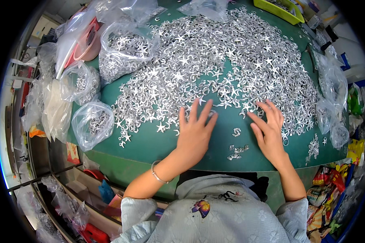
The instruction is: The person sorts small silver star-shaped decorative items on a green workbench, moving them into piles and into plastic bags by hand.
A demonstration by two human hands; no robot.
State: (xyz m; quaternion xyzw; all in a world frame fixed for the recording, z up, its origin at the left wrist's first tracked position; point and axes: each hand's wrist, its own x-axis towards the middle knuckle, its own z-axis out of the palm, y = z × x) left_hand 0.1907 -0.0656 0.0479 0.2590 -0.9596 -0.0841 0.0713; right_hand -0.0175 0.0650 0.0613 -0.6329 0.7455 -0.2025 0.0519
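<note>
A wide heap of small silver metal pieces (247, 60), many shaped like stars and some like crescents or rings, is spread over a green tabletop (178, 150). My left hand (195, 131) is at the heap's near edge, fingers spread and pointing away from me; a few pieces show around its fingertips. Bent but apart, the fingers of my right hand (270, 133) touch or hover over the heap's right near edge; I cannot tell which. Between the hands lies a small cluster of crescent pieces (236, 132). Closer to me is a group of smaller square-looking pieces (237, 152).
Clear plastic bags of pieces (123, 56) stand at the left, one open bag (85, 135) near the table edge. A pink basin (79, 54) is behind them. Far right sits a yellow-green tray (286, 15). A small pile (313, 146) lies near right.
</note>
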